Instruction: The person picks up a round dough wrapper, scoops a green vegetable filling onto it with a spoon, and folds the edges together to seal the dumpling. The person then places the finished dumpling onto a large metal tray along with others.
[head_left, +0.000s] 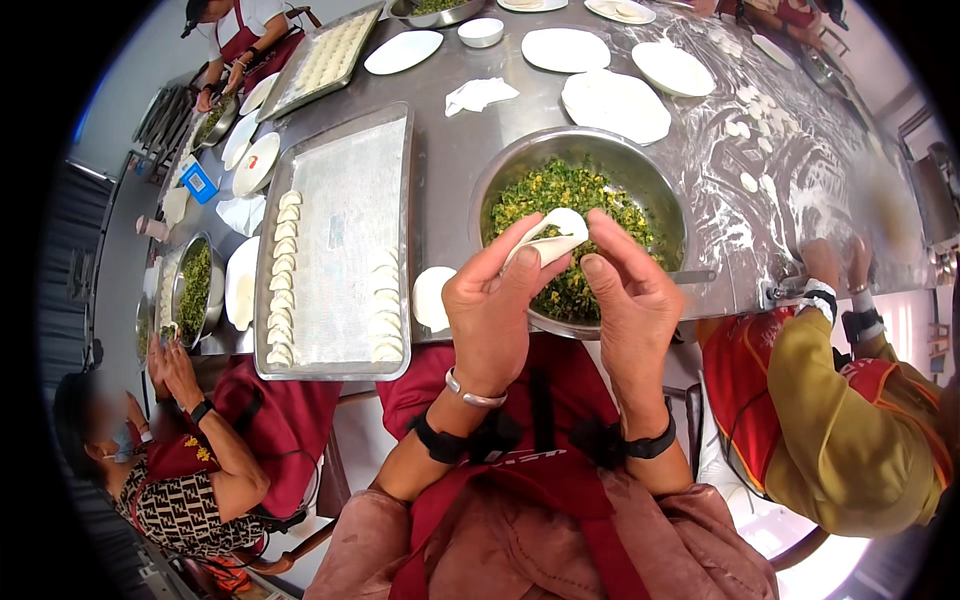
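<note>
My left hand (491, 322) holds a round dough wrapper (551, 244), folded partly over with a gap along its upper edge. A little green filling shows inside that fold. My right hand (634, 315) is beside the wrapper's right edge, its fingertips very near or touching it, with thumb and fingers apart. Both hands are above the near part of a large steel bowl (487, 187) of chopped green and yellow filling (555, 187). A flat metal utensil handle (694, 277) sticks out past the bowl's right side. Left of my left hand lie pale round wrappers (433, 298).
Left of the bowl, a cloth-lined metal tray (341, 172) carries two columns of folded dumplings (283, 281). White plates (615, 106) and a crumpled white cloth (480, 95) lie beyond. Flour and dough discs (757, 112) cover the table's right side. Co-workers sit close on both sides.
</note>
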